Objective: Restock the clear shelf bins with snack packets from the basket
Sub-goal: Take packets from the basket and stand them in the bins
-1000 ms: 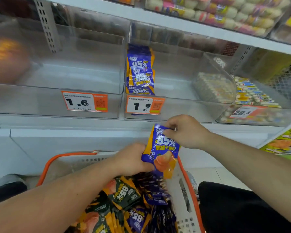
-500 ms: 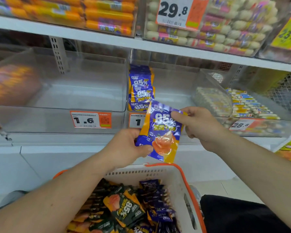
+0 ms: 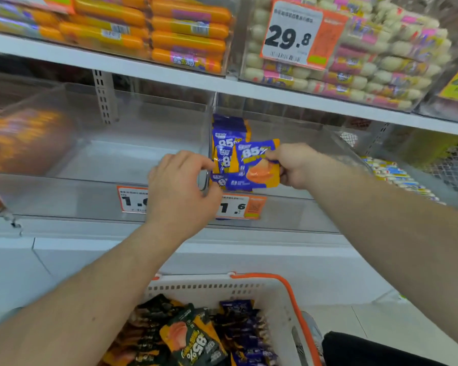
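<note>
The right hand (image 3: 292, 165) pinches a blue packet (image 3: 254, 166) just inside the clear bin (image 3: 315, 207) beside the standing row (image 3: 226, 149), the left hand (image 3: 181, 186) loosely curled and empty at the bin's edge; let go crooked, it could topple that row.

A blue-and-orange snack packet (image 3: 257, 165) is pinched at its right edge by the right hand (image 3: 292, 165) and held inside the middle clear bin (image 3: 288, 207), just beside a row of matching packets (image 3: 226, 143). The left hand (image 3: 181, 188) is held with curled fingers at the bin's left front corner. A white basket (image 3: 275, 299) with an orange rim is seen below, filled with packets.
</note>
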The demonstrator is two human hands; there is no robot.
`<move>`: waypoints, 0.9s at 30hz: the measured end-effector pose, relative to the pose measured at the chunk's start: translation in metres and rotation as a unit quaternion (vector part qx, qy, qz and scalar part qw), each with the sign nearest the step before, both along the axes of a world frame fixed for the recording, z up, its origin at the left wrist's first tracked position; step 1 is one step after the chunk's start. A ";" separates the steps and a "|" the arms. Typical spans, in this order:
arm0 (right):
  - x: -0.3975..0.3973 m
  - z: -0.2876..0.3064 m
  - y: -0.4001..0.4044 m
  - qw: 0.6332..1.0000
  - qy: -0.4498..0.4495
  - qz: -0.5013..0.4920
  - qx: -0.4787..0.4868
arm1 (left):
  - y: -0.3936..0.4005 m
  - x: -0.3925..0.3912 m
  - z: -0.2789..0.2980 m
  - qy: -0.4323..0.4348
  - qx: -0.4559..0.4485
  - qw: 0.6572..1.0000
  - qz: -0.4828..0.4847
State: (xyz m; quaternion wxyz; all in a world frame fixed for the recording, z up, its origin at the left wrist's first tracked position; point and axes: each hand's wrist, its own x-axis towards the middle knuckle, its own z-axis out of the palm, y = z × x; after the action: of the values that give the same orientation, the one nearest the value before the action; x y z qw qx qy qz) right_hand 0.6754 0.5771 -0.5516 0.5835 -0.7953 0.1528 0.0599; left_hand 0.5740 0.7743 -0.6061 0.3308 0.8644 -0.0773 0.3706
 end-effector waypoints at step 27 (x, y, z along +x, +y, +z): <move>0.030 -0.051 0.039 0.968 0.169 0.180 -0.033 | -0.003 0.017 -0.017 0.126 -0.010 0.990 0.062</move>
State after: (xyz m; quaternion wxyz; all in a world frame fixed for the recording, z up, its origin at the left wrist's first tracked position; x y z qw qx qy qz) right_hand 0.7056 0.6160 -0.6022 0.5021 -0.8069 0.1060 0.2925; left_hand 0.5911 0.7712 -0.6230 0.3234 0.9038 0.0222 0.2793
